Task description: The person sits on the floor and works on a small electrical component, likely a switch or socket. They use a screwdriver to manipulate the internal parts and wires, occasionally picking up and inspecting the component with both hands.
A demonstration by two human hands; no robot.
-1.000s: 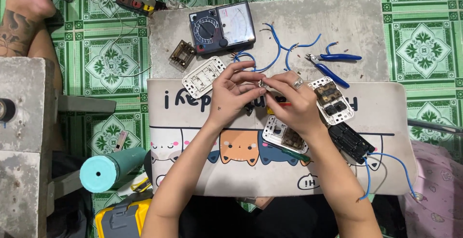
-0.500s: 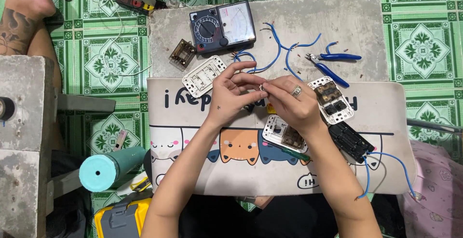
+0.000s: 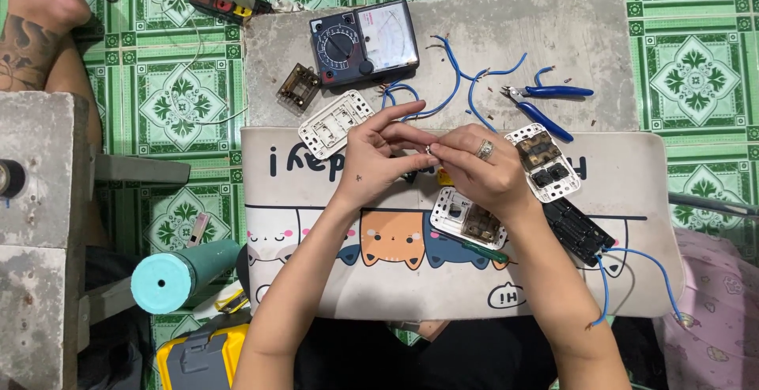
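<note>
— Pinching something, both of them? What's between the hands?
— Yes. Left hand [image 3: 378, 157] and right hand [image 3: 478, 170] meet fingertip to fingertip over the cat-print mat [image 3: 316, 224]. A small pale part [image 3: 428, 150] sits in the pinch; too small to say what it is. Both hands narrow, closed on it. Ring on the right hand.

— What lies nearest?
— Just under the right hand, a white switch module [image 3: 468, 218] with its back open, a green-handled screwdriver [image 3: 474, 245] touching its lower edge. Just beyond the left hand, a white switch plate [image 3: 335, 124], straddling the mat's far edge.

— And to the right?
— A second white module [image 3: 547, 161] with brown inserts, just beside the right hand. Nearer the person, by the right wrist, a black block [image 3: 579, 229] with blue wires [image 3: 632, 267] trailing off the mat.

— Further out?
— On the grey table [image 3: 569, 34], beyond the hands: an analogue meter [image 3: 364, 42], a small brown part [image 3: 299, 88] left of it, loose blue wire [image 3: 451, 70], and blue-handled pliers [image 3: 545, 101] to the right.

— Anything off the table?
— Teal tube [image 3: 178, 278] well left of the left forearm, on the green tiled floor [image 3: 696, 66]. Another person's tattooed leg [image 3: 35, 38] far left.
</note>
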